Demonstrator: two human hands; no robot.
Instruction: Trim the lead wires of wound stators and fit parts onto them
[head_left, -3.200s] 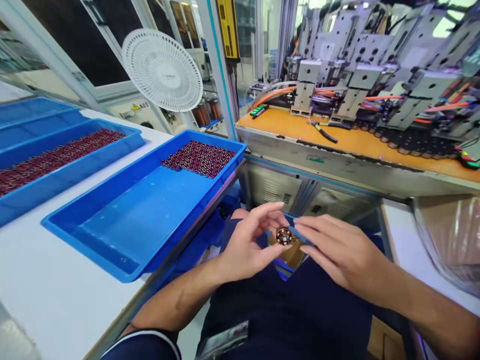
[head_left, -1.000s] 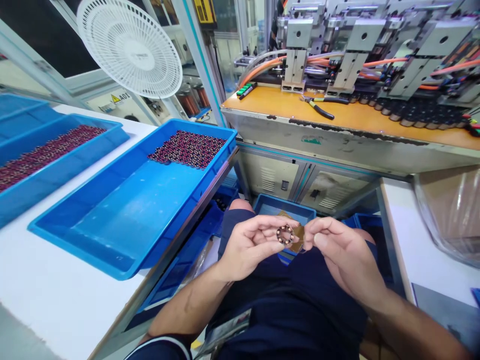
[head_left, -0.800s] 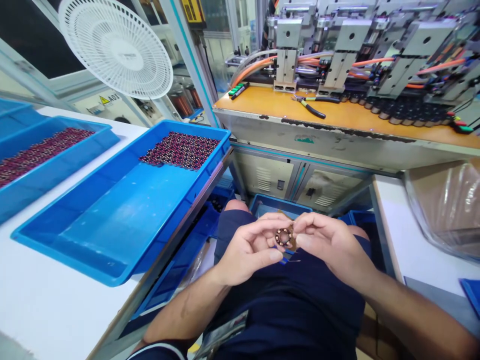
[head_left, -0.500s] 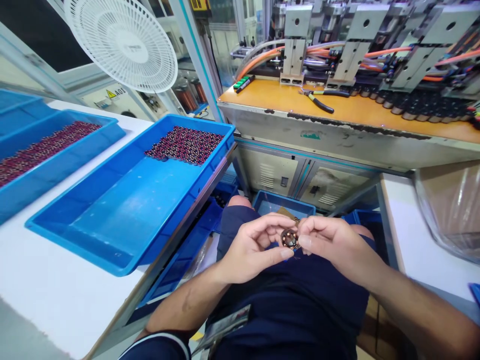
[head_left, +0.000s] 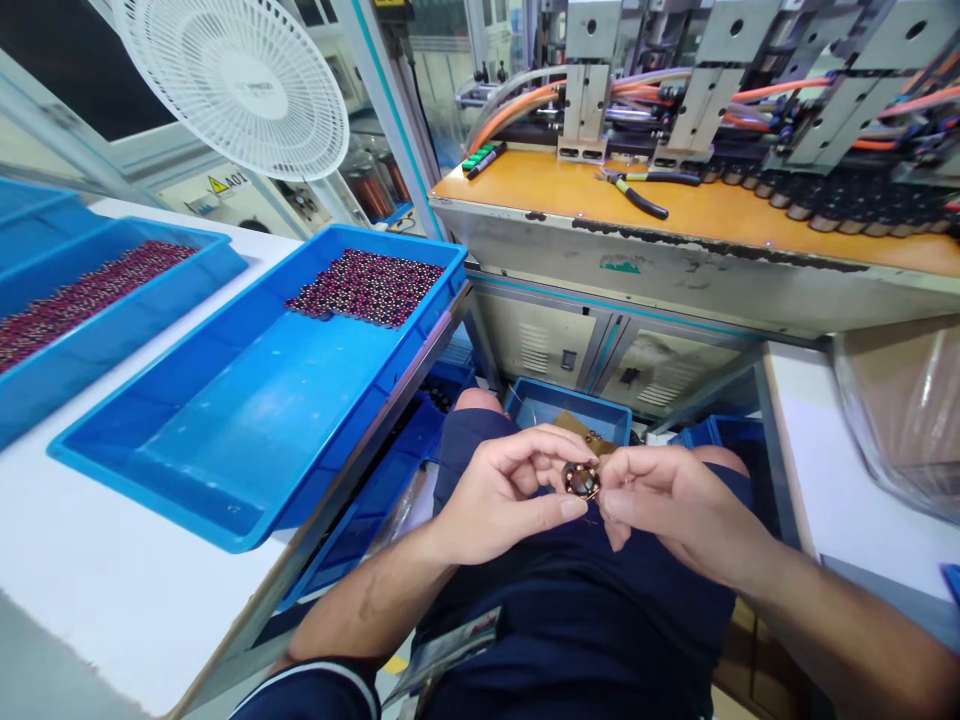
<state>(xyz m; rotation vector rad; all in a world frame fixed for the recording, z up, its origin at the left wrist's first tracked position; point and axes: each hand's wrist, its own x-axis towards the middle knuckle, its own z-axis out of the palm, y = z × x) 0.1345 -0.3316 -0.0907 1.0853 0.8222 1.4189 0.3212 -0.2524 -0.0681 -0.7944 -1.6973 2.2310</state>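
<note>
A small round copper-wound coil part (head_left: 582, 479) sits between my two hands above my lap. My left hand (head_left: 501, 495) pinches it from the left with thumb and fingers curled around it. My right hand (head_left: 666, 502) pinches its right side, fingertips pressed against it. A thin wire end seems to trail below the part. A small blue bin (head_left: 541, 405) stands on the floor just beyond my knees.
A blue tray (head_left: 247, 400) on the white table at left holds a patch of many similar dark red parts (head_left: 367, 287); a second tray (head_left: 112, 320) of them lies further left. A white fan (head_left: 236, 85) stands behind. An orange-topped machine bench (head_left: 697, 215) with pliers (head_left: 637, 195) is ahead.
Both hands stayed together on the part, turning it from ring-on view to face-on; my right fingers closed in on it. The view shifted slightly.
</note>
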